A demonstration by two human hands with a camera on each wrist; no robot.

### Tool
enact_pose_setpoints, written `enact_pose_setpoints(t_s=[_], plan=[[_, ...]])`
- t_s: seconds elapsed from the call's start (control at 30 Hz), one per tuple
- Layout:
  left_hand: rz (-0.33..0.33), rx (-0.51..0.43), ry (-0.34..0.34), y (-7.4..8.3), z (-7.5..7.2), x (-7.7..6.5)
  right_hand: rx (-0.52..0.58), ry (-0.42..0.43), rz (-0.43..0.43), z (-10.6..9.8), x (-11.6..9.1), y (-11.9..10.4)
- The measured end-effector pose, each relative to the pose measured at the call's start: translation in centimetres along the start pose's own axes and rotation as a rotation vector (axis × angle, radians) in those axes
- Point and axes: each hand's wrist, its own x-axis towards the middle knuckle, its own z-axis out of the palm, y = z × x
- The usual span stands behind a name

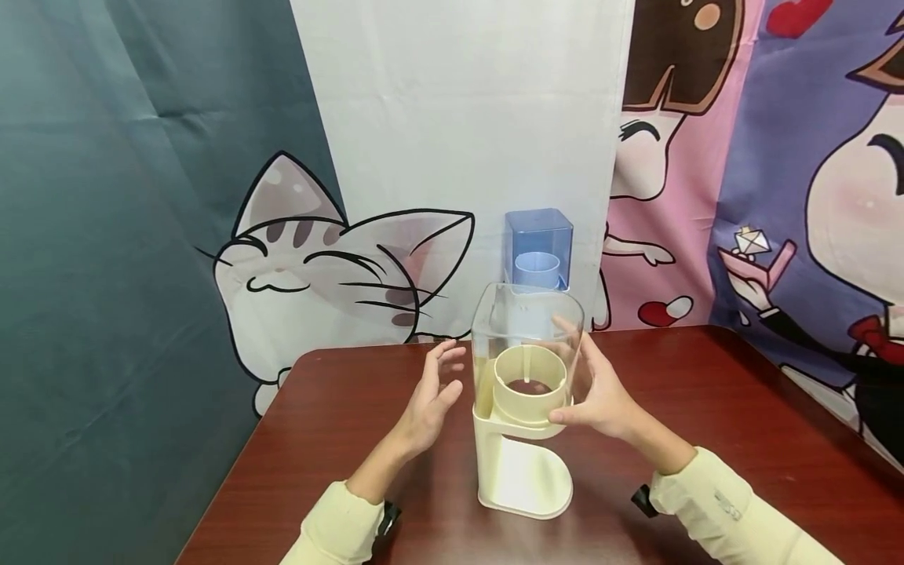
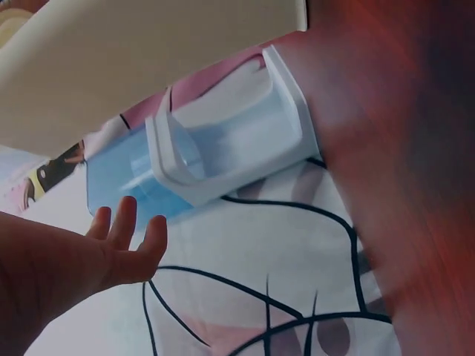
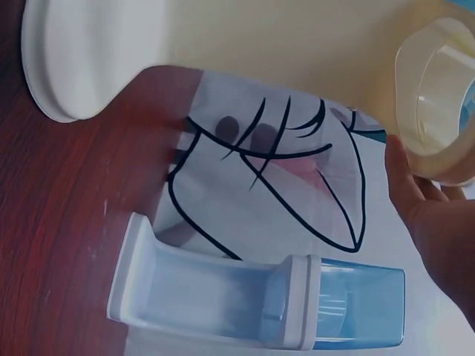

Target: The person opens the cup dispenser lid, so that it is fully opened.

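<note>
This looks like an indoor corner dressed with a hanging, and it cannot be told what sort of room lies beyond. A creased cloth (image 1: 459,118) spans the back as a wall of cartoons: a cat (image 1: 311,271) at nine o'clock in the head view, a heart (image 1: 796,16) near two, an open ring box (image 1: 759,275) at three. At six o'clock, close against it, is a glossy red-brown table (image 1: 318,416) with rounded far corners, like household or office furniture. The goods on it are domestic: a cream dispenser (image 1: 526,411) near its middle and a blue dispenser (image 1: 539,235) at its twelve o'clock edge.
</note>
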Motion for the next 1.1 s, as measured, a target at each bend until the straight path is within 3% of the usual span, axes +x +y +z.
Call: enact_pose_setpoints(t_s=[0.33,0.43,0.57,0.7,0.9,1.1], plan=[[0.083,-0.049,-0.103,1.7,1.1,-1.4,0.056,-0.227,0.035,-0.9,-0.2,-0.4],[0.094,-0.060,-0.118,2.0,1.6,-2.1,0.038,-0.252,0.039,-1.2,-0.3,-0.1],[0.098,-0.030,-0.144,1.8,2.2,-2.9,0.010,-0.233,0.006,-1.6,-1.0,0.5],[0.060,0.004,-0.165,1.7,2.5,-3.2,0.019,-0.202,-0.054,-1.1,-1.2,-0.2],[0.057,-0.033,-0.156,1.8,2.6,-3.3,-0.190,-0.121,-0.131,0.1,-1.4,-3.0],[0.060,-0.045,-0.156,1.7,3.1,-3.5,-0.344,-0.002,-0.104,1.5,-1.7,-5.6]])
